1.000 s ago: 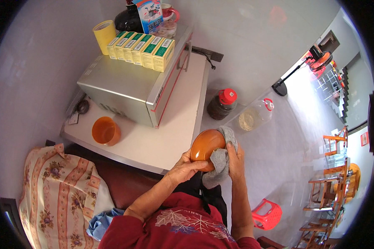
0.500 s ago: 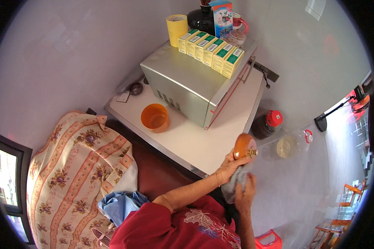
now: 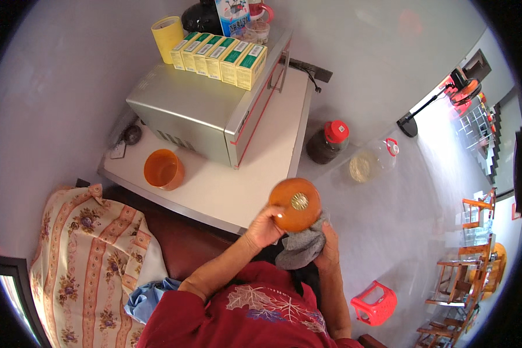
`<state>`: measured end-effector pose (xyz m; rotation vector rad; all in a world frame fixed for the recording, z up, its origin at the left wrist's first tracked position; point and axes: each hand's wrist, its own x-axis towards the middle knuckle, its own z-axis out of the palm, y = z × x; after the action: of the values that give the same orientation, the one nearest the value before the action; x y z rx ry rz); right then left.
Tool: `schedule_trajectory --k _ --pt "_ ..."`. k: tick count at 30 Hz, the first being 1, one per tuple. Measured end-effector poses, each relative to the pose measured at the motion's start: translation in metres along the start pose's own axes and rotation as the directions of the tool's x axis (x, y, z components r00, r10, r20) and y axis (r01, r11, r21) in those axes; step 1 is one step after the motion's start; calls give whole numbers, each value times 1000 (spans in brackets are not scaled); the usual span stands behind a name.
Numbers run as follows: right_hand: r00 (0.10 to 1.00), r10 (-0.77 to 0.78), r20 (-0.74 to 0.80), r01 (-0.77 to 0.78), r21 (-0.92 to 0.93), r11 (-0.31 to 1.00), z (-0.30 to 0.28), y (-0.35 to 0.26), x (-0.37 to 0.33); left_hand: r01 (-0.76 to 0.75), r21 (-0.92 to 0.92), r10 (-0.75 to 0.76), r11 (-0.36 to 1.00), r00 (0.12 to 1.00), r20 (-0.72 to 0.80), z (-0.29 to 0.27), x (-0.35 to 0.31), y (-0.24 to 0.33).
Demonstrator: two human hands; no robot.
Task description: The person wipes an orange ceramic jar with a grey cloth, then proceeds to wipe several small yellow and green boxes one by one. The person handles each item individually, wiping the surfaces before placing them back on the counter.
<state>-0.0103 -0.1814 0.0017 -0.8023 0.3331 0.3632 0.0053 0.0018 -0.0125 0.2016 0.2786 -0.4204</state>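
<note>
My left hand (image 3: 264, 227) grips the near-left edge of a round orange-brown lid (image 3: 284, 200), thumb on top. A gold knob sits in the middle of the lid, which faces up. In my right hand (image 3: 329, 250) is a grey cloth (image 3: 301, 248), bunched up and pressed against the lid's near-right edge; part of that hand's fingers is hidden by the cloth. An orange bowl-shaped container (image 3: 164, 170) of similar colour stands uncovered on the white table (image 3: 267, 191), to the left of my hands.
A silver oven (image 3: 185, 104) on the table carries a row of yellow-green boxes (image 3: 220, 61) and a yellow canister (image 3: 169, 37). On the floor stand a dark red-lidded jar (image 3: 327, 142), a clear jar (image 3: 368, 164) and a red plastic stool (image 3: 376, 304). A floral cloth (image 3: 87, 267) lies at left.
The lid has turned from a tilted side view to face up, with its knob in full view. My right hand has brought the cloth up to its edge. The whole view has shifted.
</note>
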Motion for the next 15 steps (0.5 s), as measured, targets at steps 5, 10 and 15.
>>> schedule_trajectory --k 5,10,15 --pt "993 -63 105 54 84 995 27 3 2 -7 36 5 999 999 50 3 1 -2" --pt "988 -141 57 139 39 990 38 -6 -2 -1 58 -1 998 1000 25 1 2 0" --pt "982 -184 46 189 -167 968 34 -21 -7 -224 720 361 657 932 -39 -4 -8 1"
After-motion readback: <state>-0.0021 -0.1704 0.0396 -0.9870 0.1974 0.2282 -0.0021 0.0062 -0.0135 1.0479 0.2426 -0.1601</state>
